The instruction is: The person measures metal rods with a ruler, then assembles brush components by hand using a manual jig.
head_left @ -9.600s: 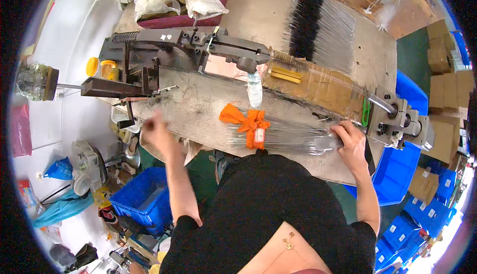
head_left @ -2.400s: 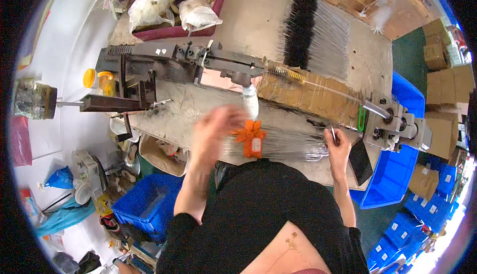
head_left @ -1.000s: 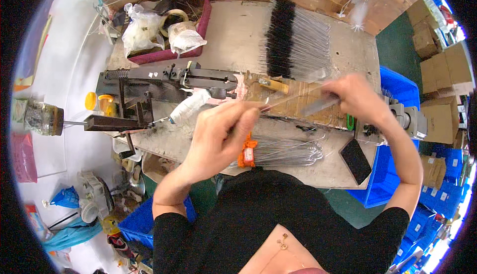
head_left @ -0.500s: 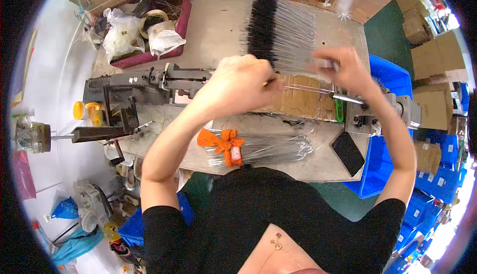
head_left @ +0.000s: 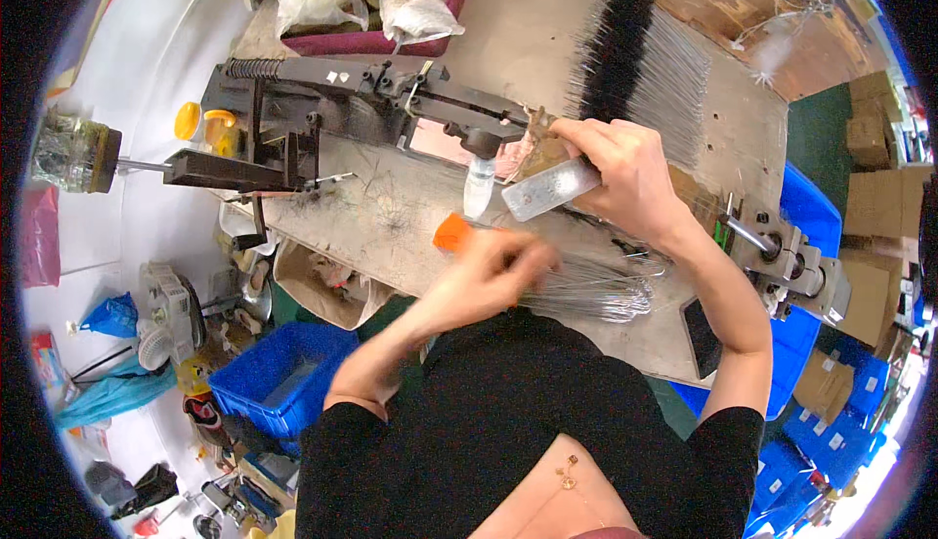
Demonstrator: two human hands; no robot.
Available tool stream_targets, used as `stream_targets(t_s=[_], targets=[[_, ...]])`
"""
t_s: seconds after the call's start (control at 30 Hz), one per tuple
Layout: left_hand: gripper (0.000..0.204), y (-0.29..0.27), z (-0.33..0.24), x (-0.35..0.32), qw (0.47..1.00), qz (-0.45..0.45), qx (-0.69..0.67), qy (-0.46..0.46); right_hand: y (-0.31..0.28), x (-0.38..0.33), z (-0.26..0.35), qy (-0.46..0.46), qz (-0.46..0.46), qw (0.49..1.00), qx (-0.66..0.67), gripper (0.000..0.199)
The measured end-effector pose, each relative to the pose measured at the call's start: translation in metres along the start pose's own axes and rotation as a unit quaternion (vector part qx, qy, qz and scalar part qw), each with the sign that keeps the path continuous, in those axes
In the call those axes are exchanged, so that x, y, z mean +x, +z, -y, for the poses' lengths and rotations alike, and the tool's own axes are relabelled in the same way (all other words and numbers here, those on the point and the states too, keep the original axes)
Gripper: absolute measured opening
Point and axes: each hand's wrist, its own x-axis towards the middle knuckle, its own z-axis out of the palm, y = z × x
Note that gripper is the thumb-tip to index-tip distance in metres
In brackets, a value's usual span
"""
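Observation:
My right hand [head_left: 630, 182] is closed around a flat grey metal block [head_left: 554, 190], beside the end of the dark metal machine [head_left: 362, 99]. A small clear bottle [head_left: 479, 187] stands under the machine's arm, left of the block. Lower down, my left hand [head_left: 496, 270] is over the bundle of thin wires [head_left: 606, 295] and the orange cloth tie [head_left: 451, 233]. Its fingers are curled and smeared by motion, so any hold is unclear. At the back lies a row of wire-stemmed brushes with black bristles [head_left: 616, 50].
A maroon tray [head_left: 391, 45] with plastic bags stands back left. A metal clamp device [head_left: 791, 265] is at the right edge, with a dark phone [head_left: 701, 339] near it. Blue bins [head_left: 293, 368] stand below left and beyond the table's right side.
The view has shifted. My left hand has come down from the wires near the clamp to the orange tie. My right hand has moved left and now holds the metal block beside the machine.

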Motion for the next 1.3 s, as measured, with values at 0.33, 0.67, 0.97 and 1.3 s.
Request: stream_targets(t_s=[0.33,0.67,0.97,1.3], targets=[[0.067,-0.065,0.051,0.017,0.845,-0.001,-0.533,0.033,-0.007,0.015,-0.003,0.154,0.064,0.959,0.227,0.029],[0.027,-0.032,0.040,0.060,0.983,-0.045,-0.156,-0.083,-0.012,0.016,0.002,0.089,0.088,0.987,0.100,0.037],[0.053,-0.133,0.106,-0.042,0.881,-0.266,-0.367,-0.136,0.024,-0.067,-0.005,0.006,0.010,0.992,-0.124,0.050],[0.026,-0.157,0.101,-0.062,0.860,-0.409,-0.302,-0.053,0.012,-0.078,-0.005,0.317,0.075,0.935,0.139,0.032]])
